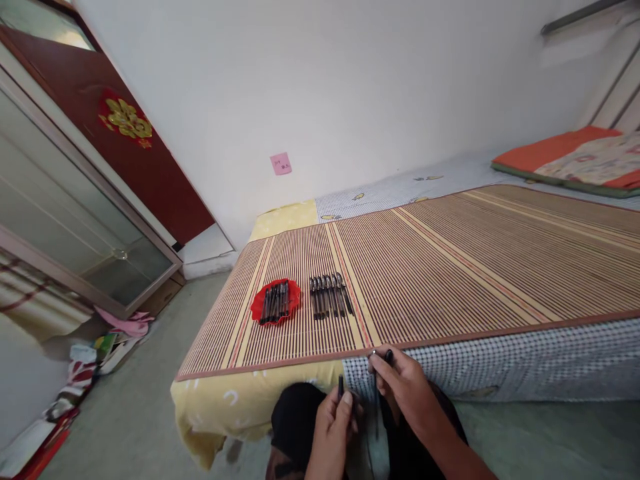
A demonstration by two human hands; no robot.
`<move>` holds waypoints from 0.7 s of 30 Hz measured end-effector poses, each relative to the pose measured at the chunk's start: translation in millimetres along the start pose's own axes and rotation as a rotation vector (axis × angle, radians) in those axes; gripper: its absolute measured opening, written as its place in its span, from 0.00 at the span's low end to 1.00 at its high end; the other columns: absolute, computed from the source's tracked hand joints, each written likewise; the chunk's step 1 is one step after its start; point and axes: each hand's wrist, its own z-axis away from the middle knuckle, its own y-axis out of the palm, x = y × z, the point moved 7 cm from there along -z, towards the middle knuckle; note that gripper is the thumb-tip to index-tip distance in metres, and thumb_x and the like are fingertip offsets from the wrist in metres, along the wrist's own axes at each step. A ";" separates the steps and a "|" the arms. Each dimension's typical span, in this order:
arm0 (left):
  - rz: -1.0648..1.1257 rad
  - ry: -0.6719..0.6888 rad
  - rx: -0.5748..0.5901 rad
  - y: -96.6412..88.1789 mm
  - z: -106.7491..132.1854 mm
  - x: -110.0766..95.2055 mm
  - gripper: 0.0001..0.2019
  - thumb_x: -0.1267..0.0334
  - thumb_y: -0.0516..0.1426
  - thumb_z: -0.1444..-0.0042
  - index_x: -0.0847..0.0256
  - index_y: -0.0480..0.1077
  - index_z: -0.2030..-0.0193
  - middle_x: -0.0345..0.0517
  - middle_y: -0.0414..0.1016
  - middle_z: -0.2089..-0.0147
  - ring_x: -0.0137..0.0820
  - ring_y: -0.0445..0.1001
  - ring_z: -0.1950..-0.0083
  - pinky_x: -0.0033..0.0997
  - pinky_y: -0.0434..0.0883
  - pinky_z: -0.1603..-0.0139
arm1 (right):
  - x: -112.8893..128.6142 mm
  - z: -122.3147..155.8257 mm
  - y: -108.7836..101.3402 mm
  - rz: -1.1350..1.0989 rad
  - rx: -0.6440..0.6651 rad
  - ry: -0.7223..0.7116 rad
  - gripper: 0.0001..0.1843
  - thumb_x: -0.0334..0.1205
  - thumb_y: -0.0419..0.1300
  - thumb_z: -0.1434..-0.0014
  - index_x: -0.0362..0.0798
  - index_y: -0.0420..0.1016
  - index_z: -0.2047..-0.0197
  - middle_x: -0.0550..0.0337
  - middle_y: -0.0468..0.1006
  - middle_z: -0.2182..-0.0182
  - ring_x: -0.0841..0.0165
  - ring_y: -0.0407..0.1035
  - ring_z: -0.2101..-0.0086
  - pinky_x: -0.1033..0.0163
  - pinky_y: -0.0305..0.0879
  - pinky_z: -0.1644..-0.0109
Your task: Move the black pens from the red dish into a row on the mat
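At the front edge of the bed, my left hand [336, 421] is closed around a short dark pen barrel [341, 385], whose upper end sticks out above the fingers. To its right, my right hand [403, 383] pinches a thin dark pen refill [377, 413] that hangs downward. A black pen cap [389, 356] also shows between the fingers of that hand. Beyond my hands, several black pens [327, 297] lie side by side on the striped mat [435, 267]. A red scalloped plate [255, 308] left of them holds several more dark pen pieces [275, 303].
The mat covers a bed with a yellow and checked sheet [225, 400]. A folded orange quilt [545, 155] rests at the far right. A pink note [281, 164] is on the wall. Shoes [117, 350] and other items line the floor at left, near a glass-panelled cabinet [90, 200].
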 end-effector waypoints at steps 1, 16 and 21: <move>-0.028 0.027 -0.032 -1.0 -2.1 -4.5 0.23 0.42 0.56 0.42 0.64 0.73 0.57 0.43 0.72 0.67 0.28 0.66 0.69 0.25 0.63 0.68 | 0.1 -0.8 5.2 0.056 0.024 0.004 0.16 0.54 0.59 0.44 0.48 0.71 0.69 0.68 0.65 0.84 0.71 0.59 0.81 0.65 0.57 0.76; -0.419 0.253 -0.028 29.6 -42.0 -68.4 0.18 0.50 0.48 0.34 0.62 0.70 0.53 0.52 0.77 0.55 0.38 0.73 0.54 0.36 0.68 0.51 | 42.7 -75.3 12.4 0.391 0.210 -0.146 0.14 0.49 0.56 0.42 0.46 0.71 0.69 0.63 0.71 0.75 0.68 0.65 0.71 0.65 0.60 0.66; -0.424 0.115 0.030 9.4 -34.9 -3.6 0.19 0.46 0.53 0.38 0.60 0.72 0.57 0.51 0.76 0.59 0.39 0.72 0.55 0.33 0.68 0.53 | 43.2 -162.0 -16.1 0.588 0.137 -0.040 0.16 0.51 0.59 0.44 0.45 0.73 0.71 0.66 0.67 0.80 0.71 0.63 0.77 0.67 0.58 0.72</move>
